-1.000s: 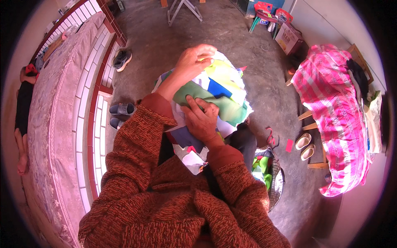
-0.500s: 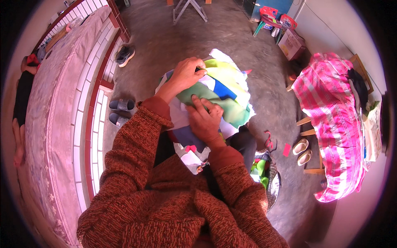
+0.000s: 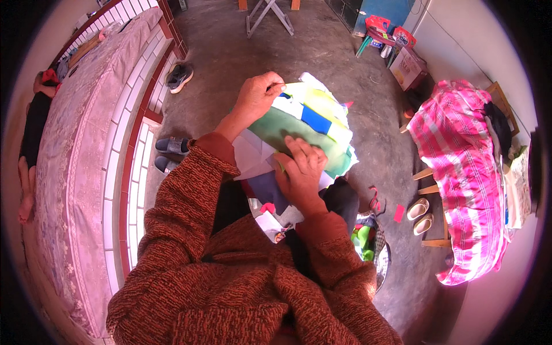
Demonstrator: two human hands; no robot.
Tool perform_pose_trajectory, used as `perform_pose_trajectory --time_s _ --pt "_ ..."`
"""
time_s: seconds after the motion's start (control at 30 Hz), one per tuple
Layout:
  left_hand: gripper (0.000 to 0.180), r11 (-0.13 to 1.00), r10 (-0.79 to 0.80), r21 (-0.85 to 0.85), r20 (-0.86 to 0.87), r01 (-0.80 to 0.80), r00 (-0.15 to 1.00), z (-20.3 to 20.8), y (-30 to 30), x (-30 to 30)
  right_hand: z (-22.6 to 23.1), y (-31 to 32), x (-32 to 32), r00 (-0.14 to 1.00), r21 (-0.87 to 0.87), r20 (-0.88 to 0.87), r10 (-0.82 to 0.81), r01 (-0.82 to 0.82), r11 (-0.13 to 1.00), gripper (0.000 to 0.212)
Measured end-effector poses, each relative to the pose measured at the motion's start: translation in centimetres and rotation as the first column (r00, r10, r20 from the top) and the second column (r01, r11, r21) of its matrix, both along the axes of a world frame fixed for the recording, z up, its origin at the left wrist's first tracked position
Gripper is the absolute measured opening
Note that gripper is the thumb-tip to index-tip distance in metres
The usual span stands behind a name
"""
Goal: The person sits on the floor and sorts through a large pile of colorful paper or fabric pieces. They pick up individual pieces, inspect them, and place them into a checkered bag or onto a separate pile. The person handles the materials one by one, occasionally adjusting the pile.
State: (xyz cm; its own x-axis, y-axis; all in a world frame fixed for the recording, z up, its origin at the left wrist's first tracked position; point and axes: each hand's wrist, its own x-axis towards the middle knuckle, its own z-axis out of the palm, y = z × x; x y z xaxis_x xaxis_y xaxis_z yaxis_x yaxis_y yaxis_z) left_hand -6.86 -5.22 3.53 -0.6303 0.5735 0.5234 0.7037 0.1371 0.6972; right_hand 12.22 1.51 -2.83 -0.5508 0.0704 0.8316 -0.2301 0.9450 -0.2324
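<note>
Cloth pieces in several colours lie layered over my lap. A green cloth [image 3: 279,129] crosses the middle, with a blue patch [image 3: 316,122] and a bright yellow-green cloth [image 3: 322,103] beyond it. At the far left edge of the pile, my left hand [image 3: 259,98] is closed in a pinch on the yellow-green cloth's end. My right hand [image 3: 305,169] rests on the green cloth with its fingers stretched out, holding nothing that shows. Pale grey cloth [image 3: 250,155] and dark purple cloth [image 3: 267,190] hang toward me.
Right of my knee stands a bag [image 3: 380,253] with green scraps [image 3: 362,238]. A red scrap [image 3: 399,213] and pale shoes [image 3: 422,215] lie on the floor. Pink plaid cloth [image 3: 460,184] drapes wooden furniture. A bed [image 3: 86,144] runs along the left, dark slippers [image 3: 172,146] beside it.
My left hand has shifted slightly up. My right hand has slid to the right over the green cloth, its fingers now flatter. More of the blue patch and white cloth shows.
</note>
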Motion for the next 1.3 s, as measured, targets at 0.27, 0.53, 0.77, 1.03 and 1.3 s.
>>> perform_pose_trajectory --time_s 0.27,0.53,0.77,1.03,1.3 --pt "0.01 0.961 0.267 -0.045 -0.093 -0.272 0.959 -1.7 -0.9 -1.5 2.6 3.2 0.1 0.954 -0.018 0.283 -0.1 0.11 0.994 0.052" --pt "0.019 0.974 0.214 -0.007 -0.315 -0.227 0.925 -0.2 -1.7 -0.2 -0.1 3.4 -0.7 0.917 0.016 0.37 -0.148 0.153 0.988 0.062" --pt "0.02 0.981 -0.105 -0.193 -0.363 0.035 0.926 0.6 -0.7 1.7 -0.3 3.5 -0.7 0.916 0.011 0.37 -0.156 0.163 0.987 0.062" --pt "0.012 0.978 -0.093 -0.206 -0.421 0.004 0.902 -0.2 0.9 1.1 -0.7 3.6 -0.9 0.922 0.007 0.356 -0.152 0.16 0.987 0.064" --pt "0.019 0.971 0.234 0.087 -0.509 -0.221 0.828 0.3 2.5 1.4 -0.6 3.6 -0.9 0.929 -0.008 0.345 -0.137 0.148 0.989 0.064"
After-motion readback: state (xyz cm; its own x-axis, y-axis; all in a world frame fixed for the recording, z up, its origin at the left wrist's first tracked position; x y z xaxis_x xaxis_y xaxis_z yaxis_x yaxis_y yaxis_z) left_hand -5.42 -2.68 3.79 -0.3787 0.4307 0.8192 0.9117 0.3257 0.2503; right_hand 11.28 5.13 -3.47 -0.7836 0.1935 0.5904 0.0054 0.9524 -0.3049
